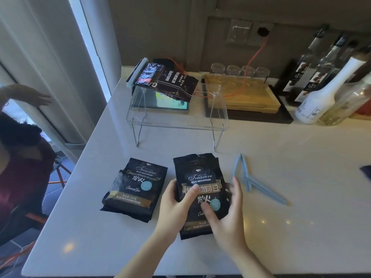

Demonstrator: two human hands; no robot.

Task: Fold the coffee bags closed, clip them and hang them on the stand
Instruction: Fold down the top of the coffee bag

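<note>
Btwn both palms: coffee bag (201,189), left hand (175,205) & right hand (226,215) clasping its sides

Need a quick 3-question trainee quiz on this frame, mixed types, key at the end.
1. True or false: a clipped bag already lies on the stand.
2. The blue clips lie: A) left of the held bag, B) right of it, C) on the stand.
3. Fill in: the left hand and right hand both hold the ___ bag of the two near ones.

Key: 1 true; 2 B; 3 right.
</note>
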